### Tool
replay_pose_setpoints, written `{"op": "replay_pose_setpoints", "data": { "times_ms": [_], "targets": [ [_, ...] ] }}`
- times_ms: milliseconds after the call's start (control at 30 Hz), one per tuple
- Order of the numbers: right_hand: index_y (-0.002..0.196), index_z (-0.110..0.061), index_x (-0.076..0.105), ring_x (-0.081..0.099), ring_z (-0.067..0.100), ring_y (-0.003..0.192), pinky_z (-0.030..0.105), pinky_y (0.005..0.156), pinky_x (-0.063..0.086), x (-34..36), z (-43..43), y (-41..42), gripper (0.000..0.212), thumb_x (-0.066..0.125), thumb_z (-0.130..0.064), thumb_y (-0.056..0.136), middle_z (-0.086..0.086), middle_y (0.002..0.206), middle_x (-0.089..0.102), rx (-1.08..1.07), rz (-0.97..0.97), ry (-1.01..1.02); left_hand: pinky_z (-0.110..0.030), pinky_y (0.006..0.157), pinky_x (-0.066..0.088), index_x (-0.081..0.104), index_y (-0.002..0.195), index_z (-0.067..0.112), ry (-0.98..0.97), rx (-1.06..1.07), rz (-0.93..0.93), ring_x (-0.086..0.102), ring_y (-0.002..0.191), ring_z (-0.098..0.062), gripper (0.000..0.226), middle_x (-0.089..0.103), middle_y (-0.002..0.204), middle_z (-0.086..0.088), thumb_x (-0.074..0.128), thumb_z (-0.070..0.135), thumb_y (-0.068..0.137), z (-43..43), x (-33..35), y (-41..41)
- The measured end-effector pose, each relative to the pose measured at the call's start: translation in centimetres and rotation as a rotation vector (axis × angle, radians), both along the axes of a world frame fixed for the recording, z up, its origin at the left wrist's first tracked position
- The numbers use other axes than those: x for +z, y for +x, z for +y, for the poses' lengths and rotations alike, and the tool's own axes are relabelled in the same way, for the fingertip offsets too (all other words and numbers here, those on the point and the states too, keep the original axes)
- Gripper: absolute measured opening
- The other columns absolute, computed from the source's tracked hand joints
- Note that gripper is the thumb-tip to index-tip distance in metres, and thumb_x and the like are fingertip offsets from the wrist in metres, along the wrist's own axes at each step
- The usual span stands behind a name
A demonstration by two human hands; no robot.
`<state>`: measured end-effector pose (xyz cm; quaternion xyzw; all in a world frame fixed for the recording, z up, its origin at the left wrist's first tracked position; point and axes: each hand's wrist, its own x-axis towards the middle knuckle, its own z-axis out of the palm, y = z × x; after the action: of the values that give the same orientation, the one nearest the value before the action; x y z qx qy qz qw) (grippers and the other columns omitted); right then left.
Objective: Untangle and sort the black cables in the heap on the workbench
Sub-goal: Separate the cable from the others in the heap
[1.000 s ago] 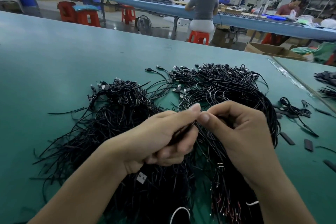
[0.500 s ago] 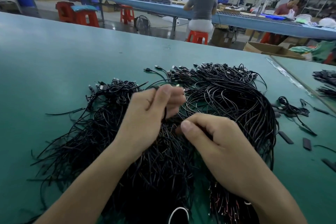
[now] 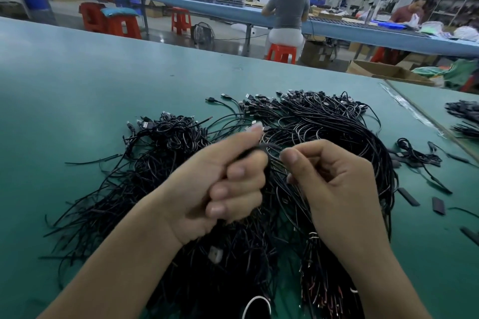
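A wide stretch of bare green tabletop (image 3: 77, 85) is seen left of and beyond the heap of black cables (image 3: 324, 132), up to the far edge. On the right, room is narrower: a small bundle (image 3: 414, 155) and short black strips (image 3: 438, 204) lie between the heap and a taped seam (image 3: 414, 116) near the right edge. The heap is spread across the middle, under both hands. The left hand (image 3: 215, 189) is held above it, fingers curled round one cable (image 3: 269, 146) whose end sticks out toward the right hand (image 3: 337, 189), just beside it. The right hand's fingers are curled, thumb against forefinger; whether a cable is pinched there cannot be told, since both hands are blurred. The near edge and the heap's near part are cut off or hidden by the forearms.
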<state>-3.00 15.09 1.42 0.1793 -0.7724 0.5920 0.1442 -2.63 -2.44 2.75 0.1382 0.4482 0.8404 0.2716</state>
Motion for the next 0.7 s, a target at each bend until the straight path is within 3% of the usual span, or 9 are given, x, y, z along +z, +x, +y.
{"op": "replay_pose_setpoints", "data": {
  "times_ms": [67,167,267,333,400,467,533,633,700],
  "targets": [
    [0.083,-0.031,0.073,0.040,0.004,0.043,0.022,0.040,0.030,-0.5,-0.1,-0.2,0.027,0.056,-0.052,0.085,-0.004,0.062,0.064,0.009,-0.077,0.094,-0.012,0.036,0.036,0.056,0.055,0.018,0.225,0.090,0.014,0.048,0.034,-0.003,0.047,0.046,0.040,0.007,0.047,0.039,0.096,-0.2,0.2,-0.1],
    [0.088,-0.030,0.074,0.039,0.003,0.039,0.018,0.039,0.030,-1.2,-0.7,-0.1,0.023,0.055,-0.041,0.096,-0.002,0.061,0.063,0.099,-0.152,0.276,-0.016,0.050,0.054,0.075,0.070,0.012,0.355,0.376,0.045,0.071,0.061,-0.012,0.044,0.069,0.064,-0.001,0.051,0.039,0.095,0.0,-0.1,-0.8],
    [0.100,-0.027,0.072,0.038,0.003,0.041,0.014,0.041,0.027,-1.2,-1.1,0.5,0.018,0.054,-0.029,0.101,-0.010,0.053,0.054,0.256,-0.171,0.399,-0.027,0.079,0.060,0.075,0.100,0.004,0.181,0.589,0.217,0.073,0.099,-0.026,0.042,0.076,0.100,-0.014,0.047,0.035,0.094,0.5,-1.4,-1.7],
    [0.101,-0.024,0.070,0.039,0.004,0.041,0.014,0.041,0.027,-1.0,-1.0,0.7,0.018,0.052,-0.024,0.102,-0.014,0.053,0.053,0.309,-0.185,0.445,-0.032,0.088,0.058,0.071,0.108,0.010,-0.148,0.734,0.402,0.071,0.105,-0.022,0.038,0.076,0.105,-0.009,0.047,0.036,0.095,0.8,-2.7,-1.9],
    [0.087,-0.022,0.069,0.043,0.004,0.045,0.015,0.044,0.031,-0.6,-0.7,0.6,0.019,0.056,-0.021,0.100,-0.016,0.057,0.055,0.299,-0.141,0.470,-0.027,0.081,0.059,0.073,0.100,0.021,-0.578,0.769,0.584,0.072,0.092,-0.007,0.029,0.077,0.094,0.001,0.048,0.035,0.098,1.2,-3.5,-1.8],
    [0.074,-0.021,0.068,0.052,0.004,0.054,0.016,0.051,0.038,-0.2,-0.1,0.4,0.021,0.063,-0.022,0.095,-0.016,0.064,0.061,0.245,-0.068,0.471,-0.026,0.059,0.054,0.071,0.071,0.027,-0.865,0.637,0.640,0.064,0.062,-0.004,0.040,0.071,0.067,0.007,0.047,0.034,0.103,1.6,-3.6,-1.4],
    [0.072,-0.023,0.071,0.060,0.005,0.060,0.020,0.057,0.045,0.2,0.6,0.1,0.020,0.068,-0.027,0.091,-0.013,0.068,0.069,0.201,-0.053,0.418,-0.025,0.048,0.044,0.063,0.054,0.020,-0.898,0.495,0.555,0.055,0.044,-0.012,0.058,0.063,0.050,0.003,0.041,0.039,0.105,1.8,-3.4,-1.1],
    [0.069,-0.025,0.072,0.058,0.004,0.051,0.015,0.052,0.043,0.3,1.1,-0.1,0.016,0.074,-0.031,0.084,-0.008,0.063,0.069,0.161,-0.019,0.265,-0.016,0.039,0.038,0.064,0.052,0.017,-0.821,0.333,0.411,0.050,0.032,-0.014,0.070,0.053,0.039,-0.001,0.031,0.048,0.104,1.8,-2.8,-0.6],
    [0.074,-0.027,0.074,0.063,0.013,0.056,0.027,0.054,0.051,0.2,1.2,-0.3,0.012,0.078,-0.038,0.076,-0.005,0.066,0.071,0.095,0.015,0.178,-0.013,0.039,0.034,0.055,0.047,0.018,-0.802,0.262,0.370,0.040,0.028,-0.012,0.071,0.043,0.034,0.000,0.030,0.054,0.103,1.5,-2.4,-0.4]
  ]
}}
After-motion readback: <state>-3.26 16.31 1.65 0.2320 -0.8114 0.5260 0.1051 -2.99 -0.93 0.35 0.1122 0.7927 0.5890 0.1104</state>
